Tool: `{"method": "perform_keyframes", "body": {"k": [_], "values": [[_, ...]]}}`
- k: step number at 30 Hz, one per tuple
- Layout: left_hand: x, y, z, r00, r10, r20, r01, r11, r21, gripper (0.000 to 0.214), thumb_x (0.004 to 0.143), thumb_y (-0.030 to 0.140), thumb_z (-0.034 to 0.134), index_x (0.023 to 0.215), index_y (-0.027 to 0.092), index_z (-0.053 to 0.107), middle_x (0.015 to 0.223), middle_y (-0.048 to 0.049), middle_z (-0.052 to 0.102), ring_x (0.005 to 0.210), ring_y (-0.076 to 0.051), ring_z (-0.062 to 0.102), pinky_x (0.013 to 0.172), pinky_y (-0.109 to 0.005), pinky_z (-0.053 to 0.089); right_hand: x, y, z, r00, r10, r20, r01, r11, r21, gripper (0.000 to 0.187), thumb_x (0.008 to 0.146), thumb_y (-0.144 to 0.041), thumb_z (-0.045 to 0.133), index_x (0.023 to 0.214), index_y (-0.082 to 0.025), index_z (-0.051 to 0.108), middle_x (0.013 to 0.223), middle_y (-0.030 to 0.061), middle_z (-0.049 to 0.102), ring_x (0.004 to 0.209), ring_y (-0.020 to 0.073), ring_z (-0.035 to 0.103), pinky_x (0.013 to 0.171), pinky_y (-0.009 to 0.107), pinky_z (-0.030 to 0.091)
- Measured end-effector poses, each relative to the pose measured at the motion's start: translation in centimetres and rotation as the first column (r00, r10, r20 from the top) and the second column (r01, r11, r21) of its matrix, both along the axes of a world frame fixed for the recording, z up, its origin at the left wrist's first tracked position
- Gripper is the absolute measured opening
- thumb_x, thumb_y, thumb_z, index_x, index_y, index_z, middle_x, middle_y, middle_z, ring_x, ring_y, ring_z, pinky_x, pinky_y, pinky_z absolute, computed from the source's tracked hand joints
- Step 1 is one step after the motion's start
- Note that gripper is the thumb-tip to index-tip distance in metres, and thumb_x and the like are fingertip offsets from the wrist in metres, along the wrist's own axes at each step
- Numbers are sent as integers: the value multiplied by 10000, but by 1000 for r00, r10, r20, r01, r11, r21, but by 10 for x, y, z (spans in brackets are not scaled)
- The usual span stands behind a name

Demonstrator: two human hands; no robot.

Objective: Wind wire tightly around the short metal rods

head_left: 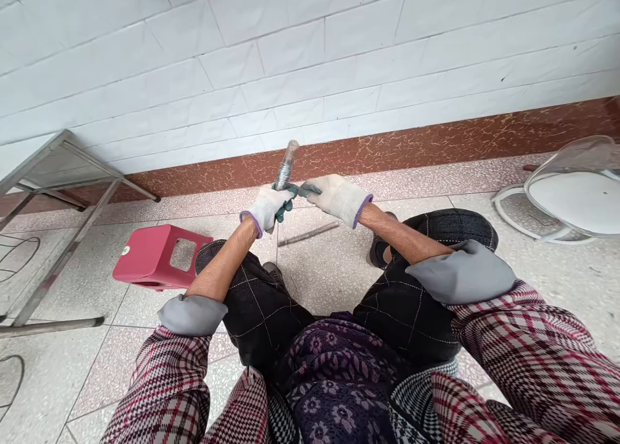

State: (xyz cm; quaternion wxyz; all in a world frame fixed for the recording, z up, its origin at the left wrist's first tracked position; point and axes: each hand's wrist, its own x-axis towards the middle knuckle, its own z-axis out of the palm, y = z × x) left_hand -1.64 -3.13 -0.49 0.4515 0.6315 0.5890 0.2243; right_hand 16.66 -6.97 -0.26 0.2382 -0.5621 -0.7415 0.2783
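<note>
I sit with both arms stretched out over my knees, wearing white work gloves with dark green palms. My left hand (269, 206) is closed round the lower end of a grey threaded metal rod (285, 168) that stands tilted upward, its top end covered by a clear sleeve. My right hand (335, 197) is closed too, its fingertips pinched at the rod's base right beside the left hand; what they grip is too small to make out. A second grey rod (309, 234) lies on the floor tiles just below my hands.
A red plastic stool (155, 258) lies on its side by my left knee. A metal frame table (58, 192) stands at left. A round white and clear stool (576, 195) sits at right. A white tiled wall with a brown skirting (436, 140) runs ahead.
</note>
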Motion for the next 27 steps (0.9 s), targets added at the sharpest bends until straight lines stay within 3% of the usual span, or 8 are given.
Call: {"method": "perform_keyframes", "body": {"k": [4,7,9,12,16,18,24,27], "values": [[-7,13,-14,920,-20,-391,95,980,175,135,975,231,654,1037,170,758,751,-61,694,623,-160,626,603,-264,481,5,-3,2,992,12,122,-13,1000,10,215,1023,-285,642,1067,-163,813,963,88,798,888,201,689,771,308,480],[-10,14,-22,781,-71,-621,245,948,200,189,941,122,636,1027,171,797,834,-117,733,838,-254,715,770,-340,513,18,4,8,976,-19,216,18,1000,7,168,971,-267,699,1023,-182,835,915,92,783,902,252,710,785,356,480],[-10,11,-26,685,-178,-706,385,912,143,208,961,139,615,1020,172,811,795,-110,720,827,-262,714,771,-354,509,29,12,14,958,-64,280,64,998,7,154,941,-243,717,1003,-182,846,901,107,775,914,292,717,797,395,481],[-11,1,-24,788,-312,-531,393,918,44,161,963,221,674,1011,165,818,680,-59,666,647,-187,643,630,-295,473,40,23,18,971,-93,222,95,995,1,193,932,-182,668,999,-185,848,981,102,792,939,273,715,824,393,497],[-14,-8,-14,924,-267,-273,284,959,24,259,940,208,711,1180,189,806,651,-1,639,507,-111,532,477,-234,373,35,26,11,991,-102,-82,100,994,-32,207,920,-162,596,917,-149,803,852,63,741,769,186,641,716,324,490],[-15,-8,-10,966,-221,-134,224,975,7,281,925,174,721,1195,189,799,623,21,611,473,-89,488,446,-215,336,26,22,5,982,-141,-126,136,990,-50,196,939,-209,596,881,-144,772,728,38,665,655,164,566,627,311,451],[-7,0,-11,998,35,52,-37,999,25,139,921,220,773,1043,159,747,584,44,576,423,-61,429,418,-201,332,-5,12,-3,989,-100,-105,101,995,4,245,1037,-259,534,946,-175,745,786,64,704,678,179,581,648,324,469],[-2,7,-14,994,87,70,-90,995,38,131,930,219,731,1047,159,723,572,50,562,425,-81,445,401,-212,357,-16,10,-4,996,-65,-65,65,998,-7,219,1049,-273,565,963,-176,741,862,89,742,758,204,625,706,337,495]]}}
